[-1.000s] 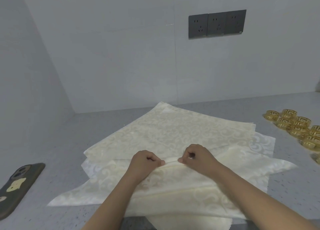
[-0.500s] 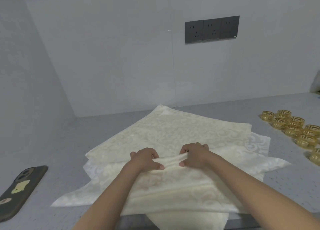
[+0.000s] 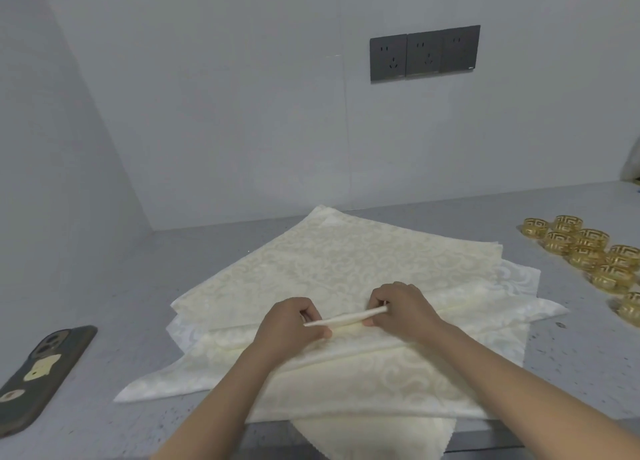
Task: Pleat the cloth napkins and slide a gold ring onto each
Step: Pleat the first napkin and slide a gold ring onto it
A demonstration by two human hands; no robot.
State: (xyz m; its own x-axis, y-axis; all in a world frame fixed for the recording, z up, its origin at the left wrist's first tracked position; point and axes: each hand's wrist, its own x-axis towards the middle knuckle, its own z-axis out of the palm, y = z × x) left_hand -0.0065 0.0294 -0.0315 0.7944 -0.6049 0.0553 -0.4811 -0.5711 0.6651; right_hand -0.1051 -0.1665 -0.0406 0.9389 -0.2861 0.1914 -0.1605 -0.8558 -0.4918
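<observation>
while curled — fingers [image 3: 313,316] on pleat [image 3: 346,318]

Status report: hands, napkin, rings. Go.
Left hand and right hand both pinching one raised pleat of the top napkin. Gold rings untouched, far right. Nothing in the way.

The cloth napkins [image 3: 346,262] are cream with a paler scrolling damask pattern woven in. The napkin rings [image 3: 585,252] are gold with a cut-out Greek-key pattern. The counter [image 3: 173,252] is grey with fine dark speckles. The phone case [image 3: 38,373] is dark olive with pale yellow shapes. The wall sockets [image 3: 424,53] are dark grey on a pale grey wall [image 3: 242,96].
</observation>
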